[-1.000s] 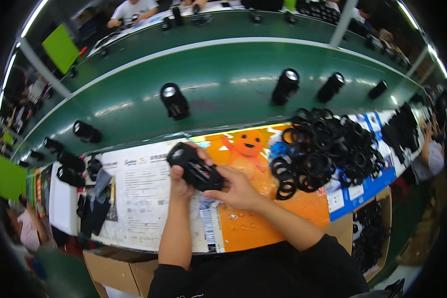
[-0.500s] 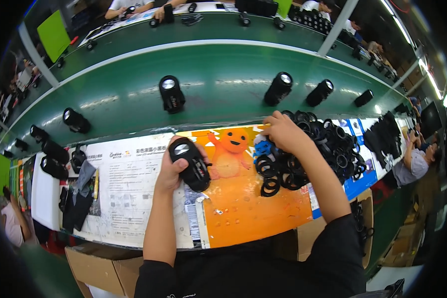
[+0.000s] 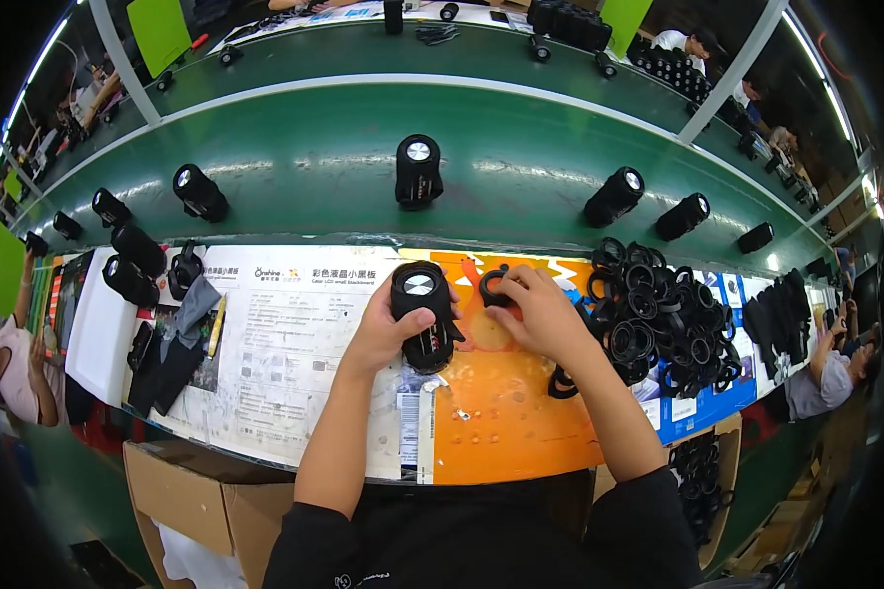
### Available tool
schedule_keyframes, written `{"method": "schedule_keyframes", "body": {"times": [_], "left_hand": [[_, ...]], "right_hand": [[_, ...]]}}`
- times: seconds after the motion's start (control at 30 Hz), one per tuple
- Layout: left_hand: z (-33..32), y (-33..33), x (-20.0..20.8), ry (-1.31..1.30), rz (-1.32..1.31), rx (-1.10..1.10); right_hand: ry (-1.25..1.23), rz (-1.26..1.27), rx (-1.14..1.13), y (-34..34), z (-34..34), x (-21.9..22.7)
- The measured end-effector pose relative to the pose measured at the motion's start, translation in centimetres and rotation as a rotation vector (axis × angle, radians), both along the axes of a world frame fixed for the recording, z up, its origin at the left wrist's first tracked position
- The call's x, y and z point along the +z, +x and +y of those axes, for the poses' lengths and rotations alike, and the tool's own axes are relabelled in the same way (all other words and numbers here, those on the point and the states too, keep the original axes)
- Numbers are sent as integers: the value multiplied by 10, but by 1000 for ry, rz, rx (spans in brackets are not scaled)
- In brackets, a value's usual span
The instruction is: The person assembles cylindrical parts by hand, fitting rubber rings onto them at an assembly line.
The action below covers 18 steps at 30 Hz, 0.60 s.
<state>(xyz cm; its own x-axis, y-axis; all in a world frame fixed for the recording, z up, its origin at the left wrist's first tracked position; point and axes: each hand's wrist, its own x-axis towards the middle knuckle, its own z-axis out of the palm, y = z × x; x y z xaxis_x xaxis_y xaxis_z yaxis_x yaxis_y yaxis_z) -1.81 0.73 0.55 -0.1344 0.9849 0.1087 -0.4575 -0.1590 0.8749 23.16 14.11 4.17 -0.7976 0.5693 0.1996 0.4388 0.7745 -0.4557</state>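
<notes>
Near mid-frame, the left hand [image 3: 385, 332] has its fingers clamped round a black, pale-marked cylinder [image 3: 424, 306], upright-looking, its silvery disc [image 3: 419, 284] facing up. Just rightward, the right hand [image 3: 542, 314] pinches a black ring [image 3: 488, 288] between its fingers, apparently smooth, though partly covered.

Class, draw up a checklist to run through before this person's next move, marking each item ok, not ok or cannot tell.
1. Left hand grips the black cylinder: ok.
2. Cylinder's silver end uncovered: ok.
3. Right hand holds one black ring, apart from the cylinder: ok.
4. Ring pile sorted: not ok, rings overlap in a heap.
5. Held ring free of flaws: cannot tell, fingers cover part.
</notes>
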Motion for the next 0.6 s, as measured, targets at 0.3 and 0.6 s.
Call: {"method": "schedule_keyframes", "body": {"times": [0.3, 0.6], "left_hand": [[2, 8, -2, -47, 179, 44], [0, 12, 10, -134, 266, 6]], "right_hand": [[-468, 341, 158, -31, 25, 61], [-618, 63, 309, -60, 22, 110]]}}
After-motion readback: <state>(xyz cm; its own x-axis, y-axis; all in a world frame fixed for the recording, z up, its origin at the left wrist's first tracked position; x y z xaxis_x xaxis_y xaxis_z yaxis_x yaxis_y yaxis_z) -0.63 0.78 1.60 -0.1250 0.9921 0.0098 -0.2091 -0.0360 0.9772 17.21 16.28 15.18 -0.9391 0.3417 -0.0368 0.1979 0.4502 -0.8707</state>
